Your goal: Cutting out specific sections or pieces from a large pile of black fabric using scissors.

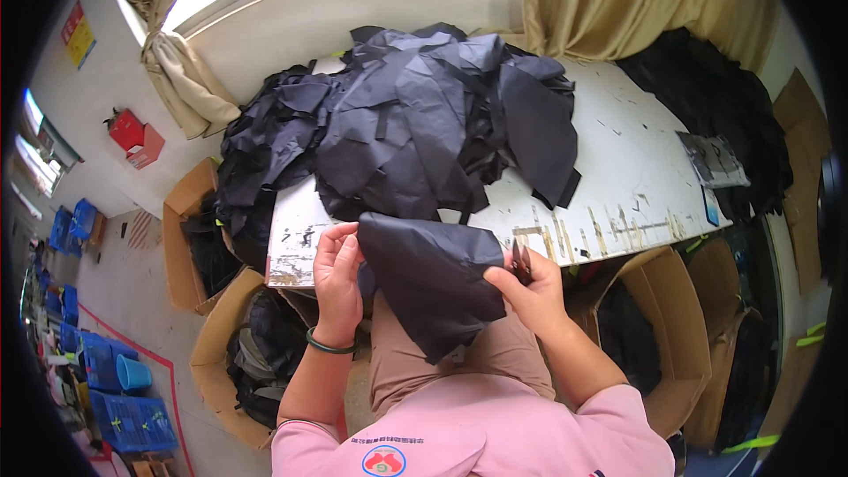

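Black fabric panel (433, 278): pinched in left grip (337, 276) and right grip (537, 290) alongside dark metal snips (522, 267); probably mid-trim, next needed tautness.

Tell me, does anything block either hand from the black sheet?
Nothing visible does: the left hand touches the black sheet, and the right hand, also holding dark snips, has its thumb on it.
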The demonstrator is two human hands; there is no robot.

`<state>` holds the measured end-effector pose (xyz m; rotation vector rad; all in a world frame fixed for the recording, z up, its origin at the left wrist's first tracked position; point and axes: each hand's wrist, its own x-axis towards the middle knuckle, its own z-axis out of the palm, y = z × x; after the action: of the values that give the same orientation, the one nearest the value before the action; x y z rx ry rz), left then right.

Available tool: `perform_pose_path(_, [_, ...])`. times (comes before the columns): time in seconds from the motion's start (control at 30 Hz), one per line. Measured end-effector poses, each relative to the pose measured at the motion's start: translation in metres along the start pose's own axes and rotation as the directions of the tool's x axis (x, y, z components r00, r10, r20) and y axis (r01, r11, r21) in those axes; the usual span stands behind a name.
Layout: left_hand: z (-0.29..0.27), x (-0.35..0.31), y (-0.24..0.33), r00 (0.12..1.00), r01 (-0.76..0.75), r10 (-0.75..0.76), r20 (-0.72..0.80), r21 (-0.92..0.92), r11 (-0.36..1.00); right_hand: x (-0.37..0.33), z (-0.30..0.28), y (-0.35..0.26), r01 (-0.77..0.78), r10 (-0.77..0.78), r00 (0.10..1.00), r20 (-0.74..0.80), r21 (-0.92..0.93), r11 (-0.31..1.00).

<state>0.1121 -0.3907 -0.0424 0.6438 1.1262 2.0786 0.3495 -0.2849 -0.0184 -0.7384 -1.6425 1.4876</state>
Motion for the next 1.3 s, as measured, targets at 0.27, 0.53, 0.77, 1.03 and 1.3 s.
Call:
perform_pose_path(0.27, [-0.142,0.186,-0.005,0.934,-0.136,0.335,-0.122,0.746,0.652,-0.005,-0.021,0.040,-0.043,0.066,0.989,0.135,-0.165,0.985])
perform_pose_path(0.53, [-0.175,0.397,-0.036,0.921,0.326,0.120,-0.370,0.902,0.283,-0.001,-0.051,0.082,-0.288,0.307,0.951,0.046,-0.238,0.928])
perform_pose_path(0.77, [-0.190,0.482,-0.076,0.893,0.451,0.026,-0.450,0.892,-0.038,0.029,-0.052,0.096,-0.419,0.440,0.896,0.063,-0.214,0.883])
perform_pose_path(1.03, [-0.226,0.500,-0.117,0.986,0.163,0.063,-0.155,0.977,-0.139,0.044,-0.052,0.117,-0.394,0.420,0.898,0.130,-0.185,0.900])
perform_pose_path(1.3, [-0.178,0.481,-0.024,0.862,0.033,0.370,-0.345,0.768,0.640,0.023,-0.062,0.123,-0.340,0.363,0.908,0.207,-0.138,0.930])
